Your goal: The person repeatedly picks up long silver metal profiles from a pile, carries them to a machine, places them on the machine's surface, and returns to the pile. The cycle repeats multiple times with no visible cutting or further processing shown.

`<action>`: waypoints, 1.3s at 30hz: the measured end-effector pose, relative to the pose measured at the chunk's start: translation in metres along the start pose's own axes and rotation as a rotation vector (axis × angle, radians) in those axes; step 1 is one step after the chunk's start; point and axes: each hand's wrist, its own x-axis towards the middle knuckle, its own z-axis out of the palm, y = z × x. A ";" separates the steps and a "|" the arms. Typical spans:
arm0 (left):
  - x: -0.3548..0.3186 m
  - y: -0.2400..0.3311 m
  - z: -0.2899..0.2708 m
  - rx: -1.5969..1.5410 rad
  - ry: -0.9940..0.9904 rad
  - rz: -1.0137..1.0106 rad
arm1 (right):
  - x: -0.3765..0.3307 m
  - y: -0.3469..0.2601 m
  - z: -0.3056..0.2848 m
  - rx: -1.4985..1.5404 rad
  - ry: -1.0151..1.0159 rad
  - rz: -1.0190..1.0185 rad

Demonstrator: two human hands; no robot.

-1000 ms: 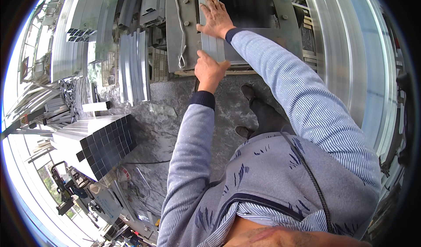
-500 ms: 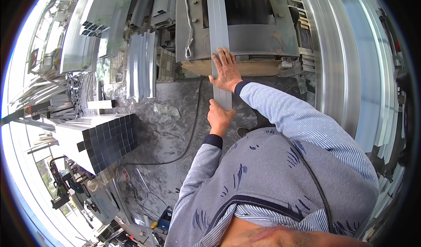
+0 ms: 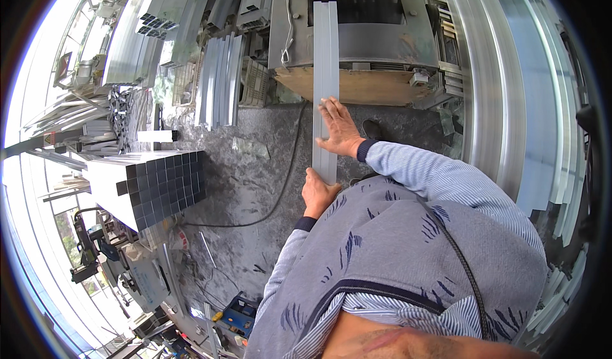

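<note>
A long grey metal profile (image 3: 326, 53) points away from my body, its far part over a dark metal machine (image 3: 376, 43) with a black opening. My left hand (image 3: 317, 195) is wrapped round the profile's near end, thumb and fingers on either side. Further up, my right hand (image 3: 341, 128) lies on the profile with its fingers stretched across the top face. The palm of the right hand is hidden, as is the underside of the profile.
A stack of square white tubes (image 3: 150, 187) stands at the left. Long metal profiles (image 3: 494, 91) run along the right side, with more bundles (image 3: 220, 82) at the back left. A black cable (image 3: 284, 196) crosses the floor; a blue toolbox (image 3: 239, 314) sits at lower left.
Both hands have drawn the profile back toward my body, so its far end now shows over the machine's opening. My view has shifted slightly.
</note>
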 end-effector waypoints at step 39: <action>0.153 0.019 0.025 -1.668 -1.015 -0.137 | 0.112 0.023 -0.033 -0.207 -0.066 0.517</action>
